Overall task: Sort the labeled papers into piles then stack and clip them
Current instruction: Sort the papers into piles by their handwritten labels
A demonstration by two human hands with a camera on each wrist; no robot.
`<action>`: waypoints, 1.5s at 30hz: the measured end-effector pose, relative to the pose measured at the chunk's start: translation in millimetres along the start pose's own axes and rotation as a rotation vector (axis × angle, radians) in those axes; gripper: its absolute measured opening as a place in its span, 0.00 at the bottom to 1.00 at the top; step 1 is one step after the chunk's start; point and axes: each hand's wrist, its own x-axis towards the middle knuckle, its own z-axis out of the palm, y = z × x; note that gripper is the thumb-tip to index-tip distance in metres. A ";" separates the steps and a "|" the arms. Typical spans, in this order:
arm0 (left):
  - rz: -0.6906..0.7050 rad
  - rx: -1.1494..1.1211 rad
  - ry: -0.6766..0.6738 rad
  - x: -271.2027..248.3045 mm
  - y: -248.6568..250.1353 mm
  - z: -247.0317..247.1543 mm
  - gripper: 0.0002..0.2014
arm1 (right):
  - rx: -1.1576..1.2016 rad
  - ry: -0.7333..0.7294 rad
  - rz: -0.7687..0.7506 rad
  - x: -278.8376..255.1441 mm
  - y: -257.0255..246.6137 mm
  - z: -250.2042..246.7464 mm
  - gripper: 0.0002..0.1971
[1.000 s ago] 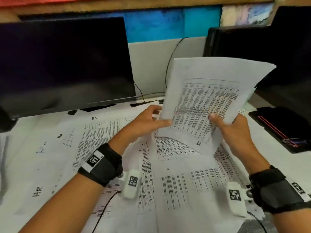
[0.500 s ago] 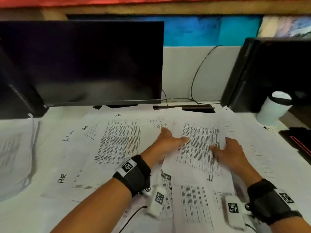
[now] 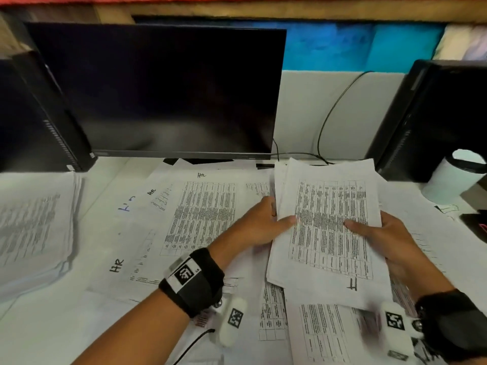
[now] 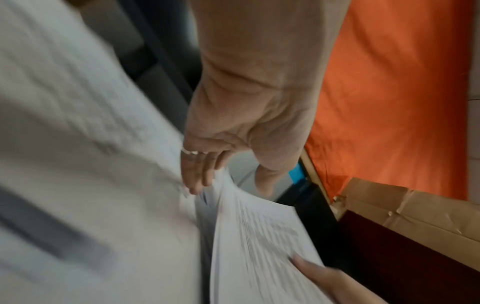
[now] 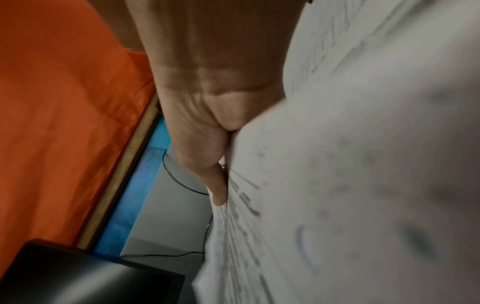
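Note:
Both hands hold one stack of printed table sheets, hand-labelled "IT" at its near edge, low over the desk. My left hand grips the stack's left edge with the thumb on top. My right hand grips the right edge the same way. In the left wrist view the stack sits between the left hand's thumb and fingers. In the right wrist view the right hand lays its thumb along the blurred sheets. Sheets marked "HR" and "Fin" lie spread on the desk.
A dark monitor stands behind the papers, and a black computer tower at the right. A white cup and a binder clip sit at the far right. Another paper pile lies at the left edge.
A second ago both hands held the stack upright in the air. They brought it down flat over the desk, and now hold it by both side edges.

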 end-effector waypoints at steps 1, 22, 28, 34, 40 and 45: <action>-0.029 0.102 0.019 -4.9 -8.5 -13.7 0.35 | 0.000 0.000 -0.010 -1.4 -4.1 -1.1 0.18; -0.349 0.212 0.370 -109.1 -137.0 -115.0 0.27 | -0.087 -0.296 -0.085 -51.1 -84.5 130.1 0.18; -0.367 0.206 0.357 -114.3 -138.1 -105.0 0.10 | 0.024 -0.425 -0.105 -54.3 -123.0 143.1 0.15; -0.420 -0.180 0.397 -134.2 -146.4 -115.0 0.10 | -0.150 -0.496 0.036 -10.2 -90.5 188.6 0.16; -0.437 -0.436 0.514 -150.7 -148.7 -108.2 0.07 | -0.576 -0.440 -0.125 37.6 -39.2 243.4 0.28; -0.448 -0.514 0.515 -145.7 -151.5 -96.1 0.21 | -0.852 -0.461 -0.221 47.2 -56.2 279.1 0.27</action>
